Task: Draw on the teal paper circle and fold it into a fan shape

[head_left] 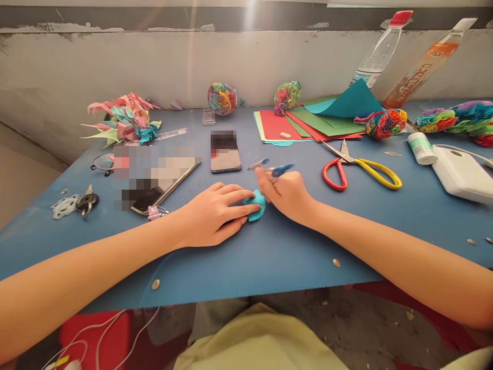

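On the blue tabletop lies a small turquoise paper piece (256,206) with a rounded edge. My left hand (217,213) rests flat with its fingers stretched out, the fingertips pressing on that paper's left side. My right hand (288,198) is closed around a blue pen (283,169), just right of the paper. The pen's lower end is hidden by the fingers, so I cannot tell whether it touches the paper. Just beyond the right hand's fingers is a slim blue-and-white piece (258,164), perhaps a pen cap, slightly blurred.
A phone (225,159) lies ahead, another tilted phone (167,185) at left. Scissors (344,159) lie open at right, near coloured paper sheets (285,126). Curled-paper balls (222,98), two bottles (423,67) and a white power bank (462,172) stand around the edges.
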`<state>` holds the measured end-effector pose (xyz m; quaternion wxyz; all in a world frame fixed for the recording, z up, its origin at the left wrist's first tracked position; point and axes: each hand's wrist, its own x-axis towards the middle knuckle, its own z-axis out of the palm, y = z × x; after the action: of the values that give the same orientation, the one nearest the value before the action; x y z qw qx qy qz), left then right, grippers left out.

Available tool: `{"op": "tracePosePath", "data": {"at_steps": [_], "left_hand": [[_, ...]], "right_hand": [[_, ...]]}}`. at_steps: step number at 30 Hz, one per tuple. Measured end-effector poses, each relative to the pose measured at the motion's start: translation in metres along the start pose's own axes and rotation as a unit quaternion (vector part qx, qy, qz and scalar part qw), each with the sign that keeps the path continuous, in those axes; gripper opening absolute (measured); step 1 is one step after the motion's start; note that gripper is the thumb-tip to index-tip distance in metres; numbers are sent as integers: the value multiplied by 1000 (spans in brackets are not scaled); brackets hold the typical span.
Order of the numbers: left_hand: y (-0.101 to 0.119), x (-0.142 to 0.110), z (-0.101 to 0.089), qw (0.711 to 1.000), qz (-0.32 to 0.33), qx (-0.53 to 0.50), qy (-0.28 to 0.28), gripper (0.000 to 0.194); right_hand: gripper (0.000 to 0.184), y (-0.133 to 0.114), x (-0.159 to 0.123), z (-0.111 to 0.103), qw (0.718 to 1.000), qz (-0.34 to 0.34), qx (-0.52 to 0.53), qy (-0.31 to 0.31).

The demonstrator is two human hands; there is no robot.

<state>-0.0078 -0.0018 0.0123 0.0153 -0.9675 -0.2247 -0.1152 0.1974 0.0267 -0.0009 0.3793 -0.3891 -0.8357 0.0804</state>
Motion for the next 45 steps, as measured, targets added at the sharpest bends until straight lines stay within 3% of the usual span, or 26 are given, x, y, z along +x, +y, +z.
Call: {"op": "tracePosePath", "data": {"at_steps": [10,14,17,21,29,36,39,42,45], "left_hand": [[1,1,-2,1000,-4,4,-2,35],[0,1,-1,1000,-2,3,-2,35],[0,0,-1,1000,-3,1,-4,35],[0,0,0,1000,-2,1,-5,35],[0,1,-2,1000,-2,1,-6,35],[0,0,-2,1000,0,1,-3,35],[0,1,-2,1000,3,4,-1,35],[-1,1,-1,1000,3,2,0,34],[-1,0,-1,1000,6,2,2,34]], "right_hand": [[61,2,-1,-1,1000,9,-7,21],[60,1,-1,0,1000,-15,-8,3],[59,1,-2,1,999,-3,-6,34],[56,1,-2,1,1000,-8,-1,9],[56,3,-1,0,1000,16,2,20],[58,1,-2,-1,999,3,-3,37],[58,0,-2,-1,1000,-26,-2,12],[59,0,-2,0,999,-7,-4,39],[60,1,-1,-1,1000,6,8,24]]}}
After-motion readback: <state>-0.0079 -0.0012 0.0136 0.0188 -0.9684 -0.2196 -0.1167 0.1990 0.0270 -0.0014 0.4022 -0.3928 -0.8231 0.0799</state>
